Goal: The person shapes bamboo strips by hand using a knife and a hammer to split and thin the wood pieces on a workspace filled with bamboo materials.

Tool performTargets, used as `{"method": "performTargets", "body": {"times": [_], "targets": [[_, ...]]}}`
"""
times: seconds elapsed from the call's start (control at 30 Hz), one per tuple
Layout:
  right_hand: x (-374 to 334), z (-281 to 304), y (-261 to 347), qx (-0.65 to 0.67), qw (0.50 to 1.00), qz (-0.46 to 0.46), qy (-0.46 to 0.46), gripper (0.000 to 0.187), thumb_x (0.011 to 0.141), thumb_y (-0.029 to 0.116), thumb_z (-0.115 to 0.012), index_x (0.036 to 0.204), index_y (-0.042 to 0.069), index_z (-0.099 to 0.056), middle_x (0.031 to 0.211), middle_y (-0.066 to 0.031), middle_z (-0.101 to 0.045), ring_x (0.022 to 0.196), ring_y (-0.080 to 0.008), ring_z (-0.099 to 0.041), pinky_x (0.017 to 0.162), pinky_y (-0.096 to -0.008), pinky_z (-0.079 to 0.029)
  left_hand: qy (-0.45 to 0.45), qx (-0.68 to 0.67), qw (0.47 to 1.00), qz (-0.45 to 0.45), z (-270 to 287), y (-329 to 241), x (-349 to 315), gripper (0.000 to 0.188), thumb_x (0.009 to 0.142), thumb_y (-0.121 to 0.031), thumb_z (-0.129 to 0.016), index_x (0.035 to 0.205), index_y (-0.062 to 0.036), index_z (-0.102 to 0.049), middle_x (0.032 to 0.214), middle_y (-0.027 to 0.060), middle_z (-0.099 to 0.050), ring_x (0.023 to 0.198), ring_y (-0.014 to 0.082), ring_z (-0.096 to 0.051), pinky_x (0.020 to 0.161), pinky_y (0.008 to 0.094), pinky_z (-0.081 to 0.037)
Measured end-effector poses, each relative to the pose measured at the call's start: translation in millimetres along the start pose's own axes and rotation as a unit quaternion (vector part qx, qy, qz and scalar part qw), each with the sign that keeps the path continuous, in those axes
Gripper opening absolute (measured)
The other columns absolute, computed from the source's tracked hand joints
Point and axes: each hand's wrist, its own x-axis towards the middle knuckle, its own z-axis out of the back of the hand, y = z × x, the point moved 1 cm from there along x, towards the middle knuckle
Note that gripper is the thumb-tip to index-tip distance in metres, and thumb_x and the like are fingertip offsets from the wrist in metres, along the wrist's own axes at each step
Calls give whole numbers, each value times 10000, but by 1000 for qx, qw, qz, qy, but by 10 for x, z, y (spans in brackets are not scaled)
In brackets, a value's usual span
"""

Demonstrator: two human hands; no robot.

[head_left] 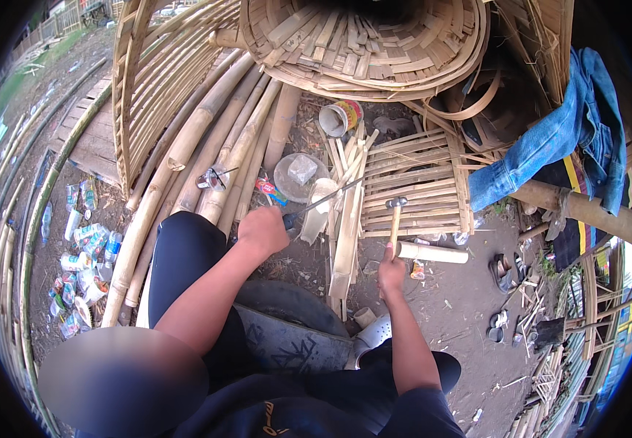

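My left hand (263,230) is closed in a fist around the dark handle of a long thin blade (330,196). The blade slants up and right over a pile of split bamboo strips (344,248). In my right hand (391,276) is a hammer (395,219), gripped by its pale handle with the metal head pointing away from me. That head appears over the near edge of a slatted bamboo panel (411,180), but whether it touches cannot be told. A cut bamboo tube (433,252) lies just right of the hammer handle.
Bamboo poles (206,128) lie at left, beside plastic bottles (90,241). A large woven basket (374,51) stands at the far side, a denim jacket (542,157) hangs at right. Near my knees are a dark round container (294,336), a paint tin (340,118) beyond, and sandals (502,274) rightward.
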Motion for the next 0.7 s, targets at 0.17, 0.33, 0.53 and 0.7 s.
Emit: {"method": "performTargets", "body": {"times": [0.17,0.33,0.53,0.7], "targets": [[-11,339,310,-47,997,46,30,657,943,514,-464,674,-74,-575,536,-187,-521,529,-288,-529,580,-434,-430,45,-37,998,8,166,-10,-28,417,671,-342,-676,899,7,-672,949,214,-665,940,329,-655,837,412,-521],[-264,315,675,-133,981,119,73,624,942,523,-447,801,-52,-644,678,-269,-599,681,-410,-611,682,-446,-470,25,-33,998,-36,5,28,51,485,631,-429,-697,835,11,-684,916,206,-676,915,305,-664,807,408,-526],[-288,357,936,-147,969,182,74,579,937,493,-483,847,-53,-652,663,-265,-582,631,-393,-585,652,-429,-471,150,-133,979,-40,69,-61,40,526,796,-452,-560,823,63,-664,904,258,-658,911,361,-651,838,441,-504],[-599,927,1911,82,913,399,-31,488,972,393,-490,708,-17,-506,512,-50,-407,475,-112,-362,436,-316,-311,-15,-130,991,13,-63,47,51,616,978,-432,-288,907,51,-665,934,266,-653,928,406,-635,869,483,-478]]}}
